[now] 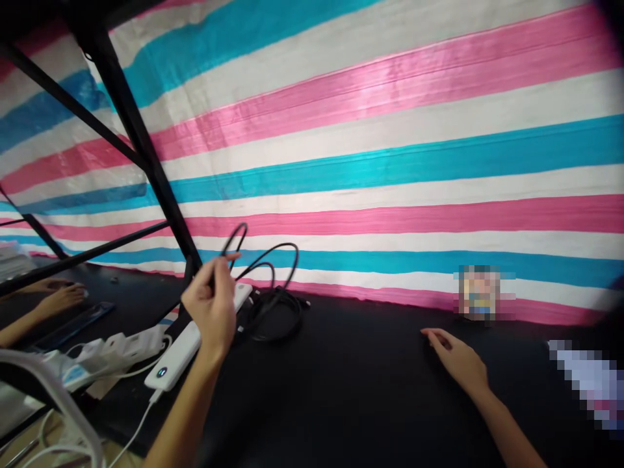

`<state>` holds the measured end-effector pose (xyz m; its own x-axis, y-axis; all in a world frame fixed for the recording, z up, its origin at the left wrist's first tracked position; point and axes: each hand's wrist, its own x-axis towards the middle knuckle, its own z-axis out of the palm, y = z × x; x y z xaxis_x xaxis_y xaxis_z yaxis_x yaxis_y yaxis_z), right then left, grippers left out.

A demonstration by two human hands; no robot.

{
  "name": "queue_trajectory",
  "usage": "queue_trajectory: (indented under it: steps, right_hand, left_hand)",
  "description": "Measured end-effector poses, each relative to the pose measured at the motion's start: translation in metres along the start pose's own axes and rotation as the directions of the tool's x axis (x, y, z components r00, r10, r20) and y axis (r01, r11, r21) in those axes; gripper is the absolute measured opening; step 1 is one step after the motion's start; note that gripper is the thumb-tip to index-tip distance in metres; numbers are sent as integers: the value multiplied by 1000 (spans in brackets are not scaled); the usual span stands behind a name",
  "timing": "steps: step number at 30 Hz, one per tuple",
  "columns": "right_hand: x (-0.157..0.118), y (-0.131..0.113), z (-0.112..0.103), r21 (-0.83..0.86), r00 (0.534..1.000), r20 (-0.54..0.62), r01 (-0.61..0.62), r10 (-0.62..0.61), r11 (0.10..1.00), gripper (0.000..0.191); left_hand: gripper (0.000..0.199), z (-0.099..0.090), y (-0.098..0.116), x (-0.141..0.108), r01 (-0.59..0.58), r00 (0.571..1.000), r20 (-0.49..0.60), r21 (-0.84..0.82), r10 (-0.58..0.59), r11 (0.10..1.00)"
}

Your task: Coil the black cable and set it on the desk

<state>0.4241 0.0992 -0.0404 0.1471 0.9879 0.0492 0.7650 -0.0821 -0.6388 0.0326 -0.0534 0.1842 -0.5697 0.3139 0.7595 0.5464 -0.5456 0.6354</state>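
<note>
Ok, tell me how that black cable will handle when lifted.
The black cable is probably bendy yet springy, since its loops arch up beside the left hand. It looks light, being thin. Its overlapping coils on the black table may catch on each other.

On my feed I count one left hand (214, 302) and one right hand (461, 364) on the wearer, plus a co-worker's two hands (61, 300). I make out one white power bank (178, 351) and one thin white cord (138, 426) joined to it. I get at least three white chargers (117, 346), though they crowd together too much for a sure number. The black cables (295, 305) overlap, so I cannot tell how many. I tally one striped sheet (390, 169), one black tabletop (341, 390) and two pixelated patches (480, 292).
</note>
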Motion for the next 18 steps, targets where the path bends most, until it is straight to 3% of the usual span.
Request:
queue_trajectory:
  steps: [1, 2, 3, 4, 5, 6, 7, 8, 9, 11, 12, 13, 14, 17, 18]
  right_hand:
    - [-2, -3, 2, 49, 1000, -14, 15, -14, 999, 43]
    - [-5, -8, 5, 107, 999, -26, 43, -41, 993, 44]
    - [-8, -14, 7, 165, 996, -39, 81, -75, 983, 45]
    - [-11, -20, 9, 223, 991, -43, 135, -128, 966, 47]
    - [-14, -26, 11, 270, 982, -49, 186, -180, 945, 47]
    - [-17, -32, 12, 298, 976, -48, 216, -212, 930, 47]
    - [-19, -37, 13, 317, 973, -55, 229, -223, 921, 46]
    - [-20, -41, 13, 330, 970, -60, 242, -236, 912, 44]
    - [-22, -44, 12, 336, 969, -64, 247, -240, 909, 43]
    - [-25, -49, 11, 335, 967, -40, 251, -252, 908, 40]
    - [-27, -51, 12, 335, 963, -13, 258, -269, 906, 38]
    - [-30, -54, 13, 332, 955, 23, 271, -295, 904, 37]
    - [-34, -57, 15, 326, 942, 64, 293, -330, 899, 35]
    - [-51, -72, 26, 273, 878, 183, 387, -443, 881, 29]
    - [-57, -78, 30, 245, 856, 209, 421, -472, 873, 27]
  left_hand:
    - [29, 2, 5, -16, 41, 991, 126, 0, -41, 999]
    - [27, 3, 9, -33, 76, 952, 295, 12, -76, 997]
    - [27, 5, 12, -50, 93, 855, 510, 29, -95, 995]
    - [26, 5, 15, -66, 84, 700, 708, 53, -96, 995]
    - [24, 6, 16, -81, 54, 475, 876, 70, -88, 996]
    - [22, 5, 16, -92, 24, 272, 959, 80, -83, 997]
    - [20, 4, 15, -98, -1, 147, 986, 80, -79, 997]
    - [18, 2, 11, -102, -15, 97, 991, 92, -90, 996]
    - [18, 0, 6, -102, -16, 131, 985, 117, -114, 993]
    - [21, -3, -9, -98, -23, 307, 930, 220, -203, 975]
    - [23, -4, -17, -97, -43, 373, 896, 278, -243, 960]
    - [24, -4, -24, -98, -55, 386, 876, 334, -289, 941]
    - [26, -4, -30, -103, -55, 365, 869, 377, -333, 924]
    - [31, 3, -38, -132, -35, 214, 866, 469, -452, 882]
    - [34, 7, -39, -143, -40, 180, 860, 492, -478, 870]
